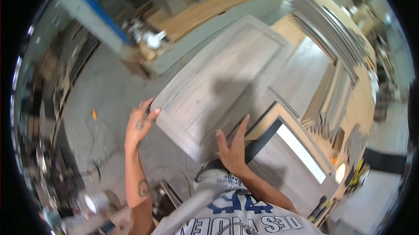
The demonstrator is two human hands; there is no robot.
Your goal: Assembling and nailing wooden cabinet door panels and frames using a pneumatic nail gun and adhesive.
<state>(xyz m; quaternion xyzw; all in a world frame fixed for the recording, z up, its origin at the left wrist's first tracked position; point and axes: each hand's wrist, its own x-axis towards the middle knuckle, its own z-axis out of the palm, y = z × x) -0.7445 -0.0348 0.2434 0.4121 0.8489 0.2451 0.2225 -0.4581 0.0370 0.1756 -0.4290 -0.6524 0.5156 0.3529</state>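
A large grey-brown wooden panel door (218,86) with a recessed centre stretches away in front of me, tilted across the view. My left hand (139,125) is at its near left corner, thumb on the face and fingers curled at the edge. Close to the panel's near right edge, my right hand (233,152) has its thumb and a finger spread apart; its other fingers are hard to see. Whether it touches the panel I cannot tell. A shadow falls over the door's face. Right of it lies a framed board (279,165) with black and white strips.
Wooden strips (325,95) and stacked grey mouldings (329,27) lie on the bench at right. A blue-and-white post (94,14) stands at upper left, near boards on a low platform (214,8). Cables (96,165) trail over the floor. Hand tools (321,209) lie at lower right.
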